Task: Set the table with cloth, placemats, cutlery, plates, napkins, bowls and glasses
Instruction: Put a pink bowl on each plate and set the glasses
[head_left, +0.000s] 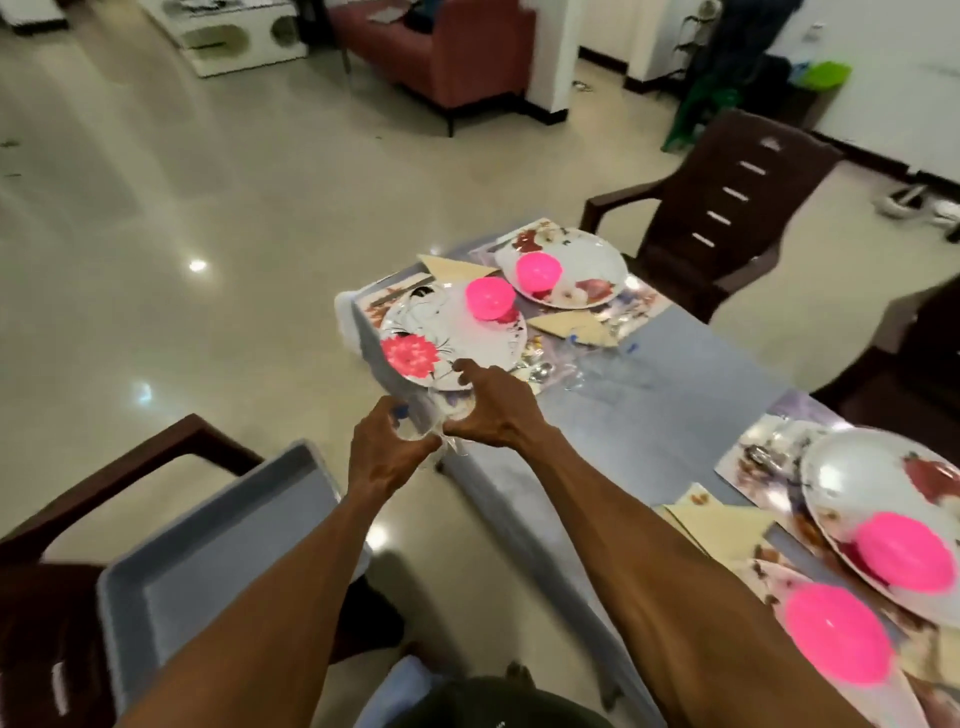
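Mid-frame, your left hand (382, 457) and right hand (488, 410) both curled around clear, smooth glasses (423, 426), held just below the round, glossy floral plate (452, 343) on the blue-grey cloth (675, 415)

pink bowls (490, 296), floral plates (563, 270)

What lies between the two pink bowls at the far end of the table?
In the head view, only plate surface and a strip of placemat lie between the nearer pink bowl and the farther pink bowl; the folded napkin lies beside that gap.

Both hands (441, 423) grip a clear glass (420, 427).
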